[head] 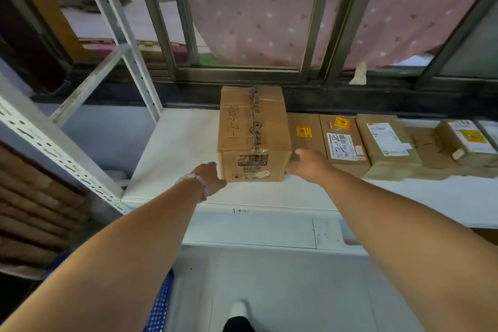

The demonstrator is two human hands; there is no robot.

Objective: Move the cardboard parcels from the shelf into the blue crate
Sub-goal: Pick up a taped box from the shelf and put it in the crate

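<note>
While both arms reach for the tall cardboard parcel [254,133] on the white shelf [172,148], neither grip has closed: the left hand [211,176] is loosely open at its near left corner, the right hand [307,163] spread at its near right edge. Clamp both side faces low, lift straight, then swing down-left of the parcel to the blue crate [159,304]. About 5 flatter parcels [346,140] lie right of it.
</note>
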